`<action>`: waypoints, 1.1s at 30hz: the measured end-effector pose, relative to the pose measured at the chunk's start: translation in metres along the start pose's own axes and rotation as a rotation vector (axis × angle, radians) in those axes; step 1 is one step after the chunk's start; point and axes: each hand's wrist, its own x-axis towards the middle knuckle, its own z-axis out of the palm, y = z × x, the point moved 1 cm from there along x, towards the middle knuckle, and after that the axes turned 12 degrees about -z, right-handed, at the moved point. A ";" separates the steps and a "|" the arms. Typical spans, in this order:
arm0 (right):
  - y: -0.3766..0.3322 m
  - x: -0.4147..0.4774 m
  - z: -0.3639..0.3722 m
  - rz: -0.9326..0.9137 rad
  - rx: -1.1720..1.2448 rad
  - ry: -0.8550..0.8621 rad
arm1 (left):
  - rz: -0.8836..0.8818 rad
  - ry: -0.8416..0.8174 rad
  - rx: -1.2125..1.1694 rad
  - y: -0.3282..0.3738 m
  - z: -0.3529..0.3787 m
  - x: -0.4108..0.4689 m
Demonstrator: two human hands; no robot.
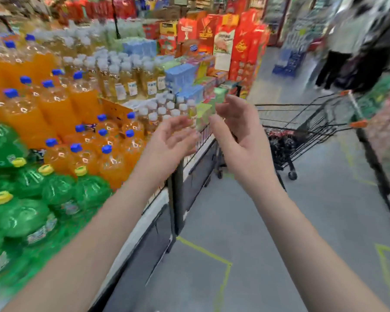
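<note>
Both hands spread, empty: left hand [167, 140], right hand [236, 131], near small bottles [167, 109].

Orange bottles [54, 113]: blue caps, packed in rows on the left display.
Green bottles [32, 199]: yellow caps, at the near end of the display, just beside the orange ones.
Red boxes [241, 41]: stacked tall at the display's far end.
Shopping cart [291, 104]: black wire, orange handle ends, in the aisle on the right, dark goods inside.
Floor [313, 221]: grey, yellow lines.
People [347, 64]: blurred, beyond the cart.
</note>
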 end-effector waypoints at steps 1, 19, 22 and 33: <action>0.007 0.003 -0.016 0.001 -0.025 0.034 | 0.010 -0.040 0.003 0.001 0.017 0.010; 0.171 0.127 -0.174 0.135 -0.326 0.352 | 0.057 -0.484 -0.067 -0.009 0.194 0.262; 0.207 0.161 -0.182 0.140 -0.355 0.374 | 0.038 -0.505 -0.060 -0.016 0.208 0.315; 0.318 0.235 -0.215 0.198 -0.339 0.408 | -0.006 -0.558 -0.053 -0.039 0.272 0.447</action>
